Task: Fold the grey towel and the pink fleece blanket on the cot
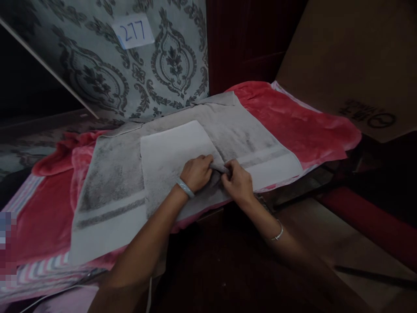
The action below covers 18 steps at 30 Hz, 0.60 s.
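Got left hand (197,174) and right hand (239,182) both pinched on a bunched grey edge (219,167) of the pale towel (172,152), lying midway across the big grey towel (112,174), so could easily wrinkle that lower layer by tugging too hard.

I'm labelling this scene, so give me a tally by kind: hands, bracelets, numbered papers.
Hands: 2, left hand and right hand, both gripping grey cloth
Bracelets: 2, pale band and thin bangle
Numbered papers: 1, the 277 sheet
Total: 5
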Motion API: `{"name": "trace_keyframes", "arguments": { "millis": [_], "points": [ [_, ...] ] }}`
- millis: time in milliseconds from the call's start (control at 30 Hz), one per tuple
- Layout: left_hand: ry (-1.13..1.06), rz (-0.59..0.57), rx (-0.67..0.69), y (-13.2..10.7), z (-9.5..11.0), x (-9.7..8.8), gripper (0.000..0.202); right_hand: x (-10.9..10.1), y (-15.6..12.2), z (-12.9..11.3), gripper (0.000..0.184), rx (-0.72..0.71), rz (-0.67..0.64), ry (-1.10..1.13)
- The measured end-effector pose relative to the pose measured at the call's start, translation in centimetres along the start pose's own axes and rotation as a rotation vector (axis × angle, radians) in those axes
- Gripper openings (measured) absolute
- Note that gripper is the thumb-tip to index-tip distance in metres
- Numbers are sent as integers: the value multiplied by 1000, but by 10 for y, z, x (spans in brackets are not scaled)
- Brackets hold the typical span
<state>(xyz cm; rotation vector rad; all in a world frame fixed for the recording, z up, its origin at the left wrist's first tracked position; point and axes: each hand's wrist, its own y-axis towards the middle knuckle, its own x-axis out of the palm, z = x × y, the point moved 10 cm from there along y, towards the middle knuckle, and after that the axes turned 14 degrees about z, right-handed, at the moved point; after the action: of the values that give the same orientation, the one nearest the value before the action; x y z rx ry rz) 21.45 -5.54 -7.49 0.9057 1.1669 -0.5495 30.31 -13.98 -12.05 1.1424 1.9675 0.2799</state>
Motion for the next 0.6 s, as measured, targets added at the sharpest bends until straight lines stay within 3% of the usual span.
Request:
{"name": "trace_keyframes", "arguments": {
  "millis": [167,333,600],
  "points": [
    [8,-32,52,-12,4,5,28,-3,-11,16,29,23,-1,-23],
    [-5,-1,-29,-21,6,5,26,-13,-11,10,29,-49,62,39],
    [102,1,29,-33,40,20,45,-17,-22,28,26,-88,38,98]
  ]
}}
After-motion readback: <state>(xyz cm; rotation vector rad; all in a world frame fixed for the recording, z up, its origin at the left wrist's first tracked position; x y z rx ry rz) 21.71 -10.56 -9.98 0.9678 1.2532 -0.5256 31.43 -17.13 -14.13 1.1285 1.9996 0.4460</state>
